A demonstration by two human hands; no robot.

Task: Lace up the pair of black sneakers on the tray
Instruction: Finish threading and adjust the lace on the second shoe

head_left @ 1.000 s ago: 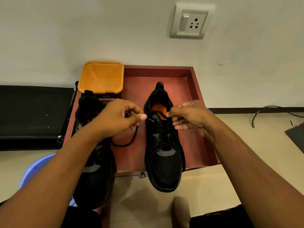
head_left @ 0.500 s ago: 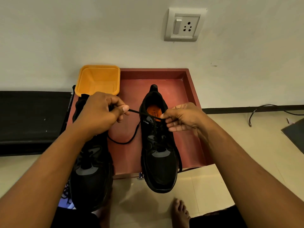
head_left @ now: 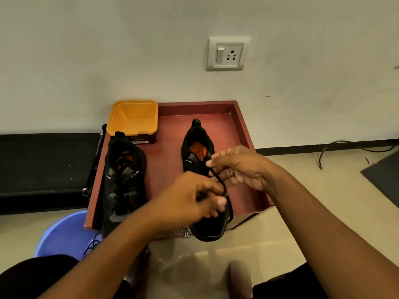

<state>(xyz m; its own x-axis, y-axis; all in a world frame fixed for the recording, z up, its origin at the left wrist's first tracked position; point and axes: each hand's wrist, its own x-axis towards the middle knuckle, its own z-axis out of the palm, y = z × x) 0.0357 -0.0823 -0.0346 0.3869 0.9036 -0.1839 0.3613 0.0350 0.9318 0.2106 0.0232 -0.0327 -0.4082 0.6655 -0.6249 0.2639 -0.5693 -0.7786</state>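
CLYMB on L sneaker (head_left: 123, 180), R sneaker (head_left: 190, 162)

Single head-worn wide-angle view, aimed forward and steeply down.

The camera sits above and behind the person's forearms, which enter from the bottom edge and loom large, close to the lens. The left hand (head_left: 192, 197) and right hand (head_left: 241, 169) meet at a lace (head_left: 218, 180) mid-frame, over the red tray (head_left: 241, 126) just beyond them. Farther off, the view faces a pale wall (head_left: 86, 61) with a socket plate (head_left: 228, 53) high in the frame (straight lines bow toward the edges). Floor tiles (head_left: 345, 180) show on the lower right.
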